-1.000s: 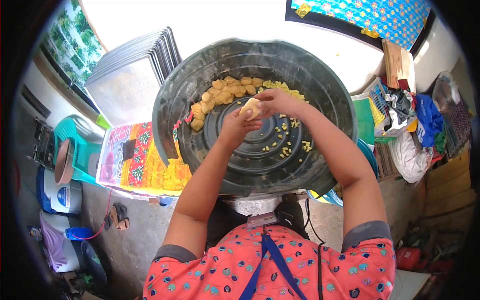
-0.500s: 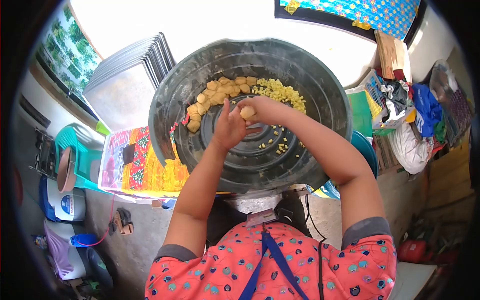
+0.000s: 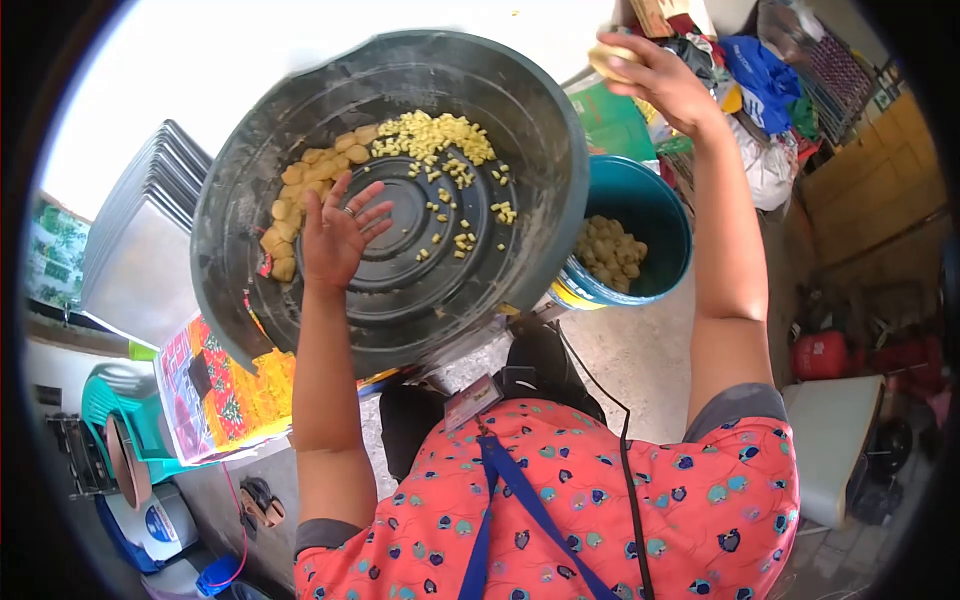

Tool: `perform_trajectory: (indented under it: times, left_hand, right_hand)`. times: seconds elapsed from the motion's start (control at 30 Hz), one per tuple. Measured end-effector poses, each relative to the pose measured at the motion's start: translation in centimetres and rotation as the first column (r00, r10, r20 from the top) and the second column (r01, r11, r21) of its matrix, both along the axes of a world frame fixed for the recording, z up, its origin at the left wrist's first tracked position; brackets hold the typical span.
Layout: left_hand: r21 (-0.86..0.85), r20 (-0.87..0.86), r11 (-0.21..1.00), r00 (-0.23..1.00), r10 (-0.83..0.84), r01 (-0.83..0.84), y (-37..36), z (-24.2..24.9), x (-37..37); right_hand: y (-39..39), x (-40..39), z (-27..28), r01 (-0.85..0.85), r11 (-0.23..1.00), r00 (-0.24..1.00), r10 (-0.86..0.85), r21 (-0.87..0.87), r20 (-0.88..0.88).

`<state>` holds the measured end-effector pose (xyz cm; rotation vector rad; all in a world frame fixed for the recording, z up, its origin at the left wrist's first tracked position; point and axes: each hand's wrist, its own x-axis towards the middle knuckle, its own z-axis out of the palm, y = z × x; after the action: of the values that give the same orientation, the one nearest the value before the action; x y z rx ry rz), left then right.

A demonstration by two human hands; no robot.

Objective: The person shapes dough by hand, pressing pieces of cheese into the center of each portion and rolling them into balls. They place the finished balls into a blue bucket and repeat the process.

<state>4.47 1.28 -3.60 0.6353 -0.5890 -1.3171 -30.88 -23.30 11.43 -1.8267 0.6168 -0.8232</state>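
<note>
My left hand (image 3: 338, 238) is open, fingers spread and a ring showing, over the left part of a big dark basin (image 3: 545, 130). Beside it, a row of tan dough pieces (image 3: 292, 192) curves along the basin's wall. Small yellow cubes (image 3: 430, 136) are heaped at the far side, with several scattered over the ridged bottom. Raised at the upper right, my right hand (image 3: 665, 85) grips a pale dough ball (image 3: 611, 62). Below and left of that hand stands a blue bucket (image 3: 668, 225) with many pale dough balls (image 3: 608, 252) inside.
Stacked metal trays (image 3: 140, 240) lean left of the basin. A patterned cloth (image 3: 225, 400) covers the table under it. Teal plastic chairs (image 3: 120, 420) stand at the left. Bags and a blue bundle (image 3: 760, 80) are piled at the upper right.
My right hand has left the basin with the dough ball, moving up and right past the bucket. My hands have separated, the left one now open. The view has turned right, showing the bucket.
</note>
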Motion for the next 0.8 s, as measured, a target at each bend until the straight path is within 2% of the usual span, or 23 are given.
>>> perform_trajectory:
  times: [0.17, 0.27, 0.37, 0.4, 0.43, 0.47, 0.53, 0.6, 0.63, 0.7, 0.77, 0.8]
  left_hand:
    - [0.064, 0.079, 0.998, 0.997, 0.015, -0.020, -0.2, -0.4, -0.7]
    - [0.107, 0.088, 0.993, 0.995, 0.041, -0.050, -0.1, -0.8, -0.5]
    - [0.143, 0.103, 0.986, 0.992, 0.071, -0.086, 0.1, -1.0, -0.3]
    - [0.153, 0.108, 0.983, 0.991, 0.085, -0.101, 0.1, -1.1, -0.2]
    - [0.153, 0.113, 0.983, 0.990, 0.081, -0.098, 0.2, -1.2, -0.1]
    - [0.159, 0.113, 0.982, 0.990, 0.081, -0.099, 0.2, -1.3, 0.0]
    - [0.165, 0.118, 0.980, 0.989, 0.089, -0.108, 0.2, -1.4, 0.2]
    - [0.176, 0.138, 0.979, 0.987, 0.081, -0.105, 0.1, -1.6, 0.5]
    - [0.185, 0.147, 0.977, 0.986, 0.077, -0.104, 0.1, -1.7, 0.6]
    - [0.204, 0.184, 0.972, 0.980, 0.081, -0.119, 0.0, -1.7, 0.7]
    - [0.230, 0.231, 0.963, 0.969, 0.086, -0.140, -0.4, -1.3, 1.0]
    - [0.249, 0.260, 0.956, 0.961, 0.089, -0.156, -0.6, -0.9, 1.1]
  right_hand:
    - [-0.8, -7.9, -5.7, 0.307, 0.949, 0.924, -0.280, 0.071, -0.260]
    - [-0.7, -10.1, -9.9, 0.312, 0.926, 0.896, -0.212, 0.213, -0.390]
    - [0.2, -11.9, -14.0, 0.195, 0.911, 0.883, -0.003, 0.362, -0.469]
    - [0.5, -12.4, -15.3, 0.206, 0.853, 0.879, 0.054, 0.480, -0.473]
    - [0.2, -12.7, -16.7, 0.223, 0.934, 0.686, 0.052, 0.278, -0.726]
    - [-0.3, -13.0, -17.9, 0.168, 0.983, 0.428, -0.004, 0.075, -0.904]
    - [-1.3, -13.2, -18.8, 0.160, 0.974, 0.429, -0.213, -0.158, -0.878]
    - [-2.4, -13.1, -19.5, 0.144, 0.913, 0.437, -0.404, -0.381, -0.804]
    - [-1.3, -11.1, -16.0, 0.163, 0.926, 0.448, -0.377, -0.340, -0.811]
    - [-2.3, -8.8, -13.4, 0.093, 0.900, 0.536, -0.405, -0.425, -0.741]
    - [-1.1, -4.7, -8.9, 0.059, 0.787, 0.647, -0.499, -0.614, -0.577]
    - [-1.0, -2.5, -7.1, 0.037, 0.752, 0.712, -0.481, -0.658, -0.511]
